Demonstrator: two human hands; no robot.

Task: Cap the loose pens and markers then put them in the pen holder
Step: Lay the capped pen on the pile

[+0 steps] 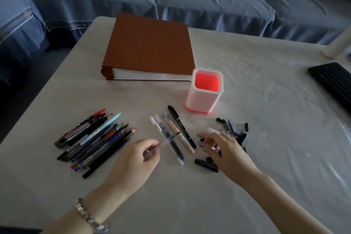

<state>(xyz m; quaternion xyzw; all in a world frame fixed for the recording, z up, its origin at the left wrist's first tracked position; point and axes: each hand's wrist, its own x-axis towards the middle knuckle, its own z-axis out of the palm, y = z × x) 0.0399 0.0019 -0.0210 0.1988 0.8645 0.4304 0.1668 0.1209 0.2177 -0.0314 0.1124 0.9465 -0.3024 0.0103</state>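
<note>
The left hand (140,159) has its fingers curled round a clear pen (167,141), pinched near the back end so the dark tip points up and away, hanging just over the few capped pens (171,137) that lie beyond its fingertips. The right hand (226,152) is down in the scatter of caps (231,129), fingers bent and close together; something pale and clear shows at the fingertips, perhaps a cap, though I cannot tell whether it is gripped or only touched. More caps lie past those fingers and a long black cap (206,164) sits under the palm. The uncapped pile (95,138) waits well to the outside of the left hand. The holder (204,92) stands beyond both hands, nearer the right, and looks empty. So this seems to be the matching step: find a cap that fits the held pen. Next, I'd judge, the right hand must lift that cap, line its mouth with the tip and press it home.
</note>
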